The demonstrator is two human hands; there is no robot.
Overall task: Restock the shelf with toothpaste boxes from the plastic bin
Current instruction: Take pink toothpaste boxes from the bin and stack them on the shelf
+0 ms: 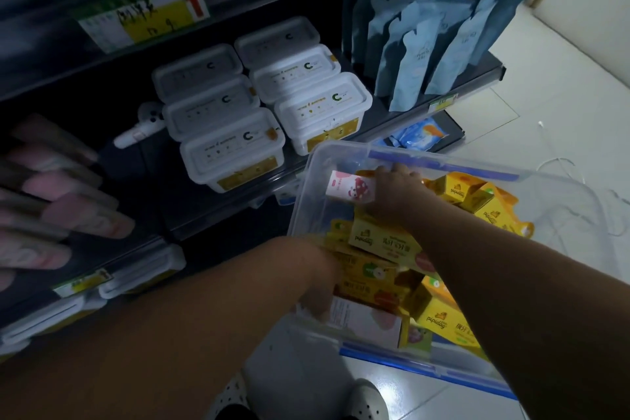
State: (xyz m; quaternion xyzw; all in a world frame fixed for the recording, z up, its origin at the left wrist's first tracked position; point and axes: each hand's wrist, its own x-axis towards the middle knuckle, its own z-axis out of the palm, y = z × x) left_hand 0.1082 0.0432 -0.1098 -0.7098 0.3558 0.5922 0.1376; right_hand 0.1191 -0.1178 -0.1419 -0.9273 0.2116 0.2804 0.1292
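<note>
The toothpaste boxes (385,242), mostly yellow ones, lie heaped every which way inside the clear plastic bin (341,157), which sits on the pale tiled floor (562,106) just in front of the dark shelf (426,102). From my seat I see both hands down in the bin. My right hand (395,186) reaches to the far end and is closed around one end of a pink-and-white box (351,187), which lies near the bin's far wall with its other end sticking out to the left. My left hand (317,283) is at the near side of the bin, fingers curled down onto another pink-and-white box (364,320) by the near wall; I cannot tell whether it truly grips that box or only rests on it.

On the shelf behind the bin stand white lidded tubs (262,106) in two rows. To their right, blue pouches (426,44) stand upright. At the far left, blurred pink boxes (68,201) lie in a row on the shelf. A yellow-and-green price label (143,14) with a red arrow hangs on the shelf edge above. A light shoe (368,399) shows at the bottom edge of the view.
</note>
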